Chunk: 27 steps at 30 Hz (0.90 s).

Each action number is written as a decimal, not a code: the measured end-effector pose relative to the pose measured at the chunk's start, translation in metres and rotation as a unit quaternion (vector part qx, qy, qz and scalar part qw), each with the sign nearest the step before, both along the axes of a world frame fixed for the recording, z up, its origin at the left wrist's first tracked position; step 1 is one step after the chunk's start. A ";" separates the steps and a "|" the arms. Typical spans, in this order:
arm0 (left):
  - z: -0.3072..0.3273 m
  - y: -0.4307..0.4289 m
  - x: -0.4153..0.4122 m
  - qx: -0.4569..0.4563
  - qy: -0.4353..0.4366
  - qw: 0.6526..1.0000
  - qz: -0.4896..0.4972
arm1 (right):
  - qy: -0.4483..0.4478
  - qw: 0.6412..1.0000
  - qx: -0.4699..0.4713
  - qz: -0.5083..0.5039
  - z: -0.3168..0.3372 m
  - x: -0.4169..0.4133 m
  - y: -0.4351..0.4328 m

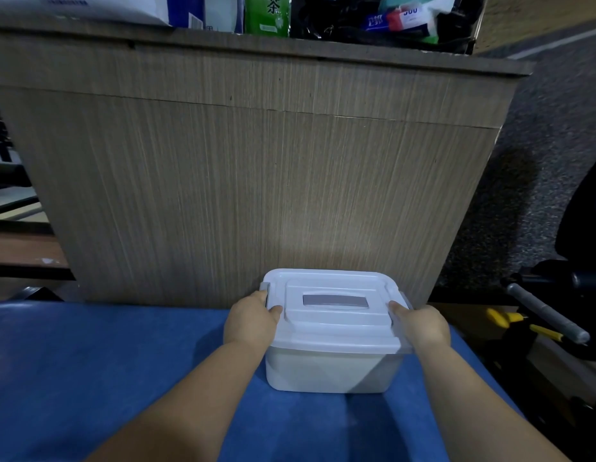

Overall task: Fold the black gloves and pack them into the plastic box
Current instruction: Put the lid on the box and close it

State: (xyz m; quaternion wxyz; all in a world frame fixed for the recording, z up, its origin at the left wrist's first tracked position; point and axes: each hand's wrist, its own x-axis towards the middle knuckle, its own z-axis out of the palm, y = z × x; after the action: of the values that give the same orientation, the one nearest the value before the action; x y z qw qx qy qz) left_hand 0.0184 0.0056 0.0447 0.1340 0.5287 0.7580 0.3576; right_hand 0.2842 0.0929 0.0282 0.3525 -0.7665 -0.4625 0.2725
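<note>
A white translucent plastic box [333,371] stands on the blue surface [89,361], its lid [336,325] on and a grey handle lying flat in the middle of the lid. My left hand [251,321] grips the box's left side at the grey clasp, thumb on the lid. My right hand [420,323] grips the right side at the other clasp, thumb on the lid edge. No black gloves are in sight; the box's inside is hidden by the lid and cloudy walls.
A wooden cabinet [256,178] rises right behind the box, with a green bottle [266,15], packets and a black bag on top. To the right on the floor lie a grey bar [546,315] and yellow-handled tools [523,323]. Blue surface extends left.
</note>
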 end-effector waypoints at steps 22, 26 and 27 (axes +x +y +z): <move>-0.001 -0.001 0.002 0.017 -0.029 0.999 0.003 | -0.092 0.995 0.031 0.038 0.010 -0.001 -0.011; -0.001 0.001 0.010 0.018 -0.024 1.000 -0.008 | -0.079 0.995 0.018 0.053 0.008 0.005 -0.019; -0.001 0.002 0.014 0.019 -0.025 0.999 -0.016 | -0.074 0.996 0.016 0.050 0.007 0.009 -0.021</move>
State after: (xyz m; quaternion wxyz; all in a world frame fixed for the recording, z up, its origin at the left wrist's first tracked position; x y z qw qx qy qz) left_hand 0.0321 0.0073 0.0440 0.1487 0.5340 0.7387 0.3835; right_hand 0.2930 0.0716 0.0355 0.3156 -0.7547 -0.5294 0.2250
